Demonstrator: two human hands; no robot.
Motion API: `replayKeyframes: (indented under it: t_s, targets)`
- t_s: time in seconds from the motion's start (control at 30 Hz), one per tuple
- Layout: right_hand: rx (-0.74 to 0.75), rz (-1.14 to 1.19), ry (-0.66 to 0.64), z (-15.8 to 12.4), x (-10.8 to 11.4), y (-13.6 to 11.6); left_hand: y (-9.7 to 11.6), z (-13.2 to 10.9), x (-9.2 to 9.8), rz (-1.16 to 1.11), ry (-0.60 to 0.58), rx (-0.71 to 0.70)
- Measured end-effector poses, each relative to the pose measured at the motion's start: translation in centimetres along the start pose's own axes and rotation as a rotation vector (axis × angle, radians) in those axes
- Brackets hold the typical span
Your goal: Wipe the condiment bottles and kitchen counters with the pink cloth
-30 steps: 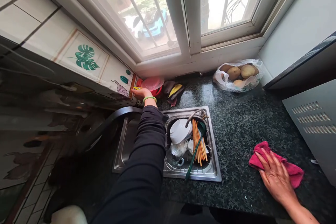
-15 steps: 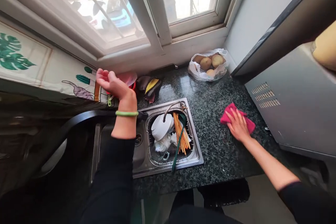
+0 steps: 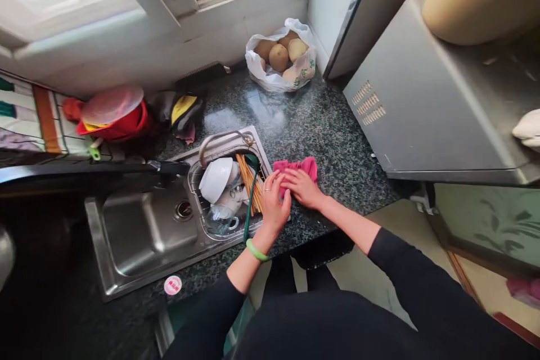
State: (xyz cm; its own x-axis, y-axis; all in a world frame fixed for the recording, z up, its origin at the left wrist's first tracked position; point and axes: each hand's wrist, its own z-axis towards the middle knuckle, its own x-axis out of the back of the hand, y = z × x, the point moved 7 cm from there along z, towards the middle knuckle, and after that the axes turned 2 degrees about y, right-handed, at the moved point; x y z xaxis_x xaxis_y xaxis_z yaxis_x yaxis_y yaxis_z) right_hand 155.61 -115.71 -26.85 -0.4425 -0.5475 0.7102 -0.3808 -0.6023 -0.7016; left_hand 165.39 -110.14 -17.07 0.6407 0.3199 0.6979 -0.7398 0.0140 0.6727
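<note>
A pink cloth lies bunched on the dark speckled counter, just right of the sink. My right hand presses down over the cloth, its fingers laid across it and pointing left. Beside it, my left hand reaches the cloth's left side, with fingers extended and thumb apart. A ring and a green bangle are on that arm. Fingertips of both hands meet or overlap, and part of the cloth is hidden under them.
Left of my hands is a steel sink with a rack of white bowls, chopsticks and a green-handled utensil. A bag of potatoes stands by the window wall. A grey metal appliance is at right, a red basket at left.
My right hand has moved left with the cloth, closer to the sink. My left hand has come down from the raised position at the left to the cloth. The view has turned downward and right.
</note>
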Motion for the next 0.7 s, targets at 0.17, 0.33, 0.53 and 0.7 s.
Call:
replayKeyframes:
  t_s: [0.17,0.33,0.53,0.7]
  targets:
    - [-0.033,0.146,0.092,-5.3,6.8,4.5,-1.6,-3.4,-3.2,0.161,-0.145,0.07]
    - [-0.459,-0.098,0.359,0.3,17.2,17.4,-2.2,-6.0,-5.4,0.328,-0.317,0.142]
    - [-0.266,-0.147,0.136,-6.0,8.7,10.0,-1.3,-6.3,-7.3,0.522,-0.48,0.212]
    - [-0.279,-0.136,0.094,-11.9,8.4,9.6,-0.7,-5.4,-7.9,0.636,-0.561,0.221]
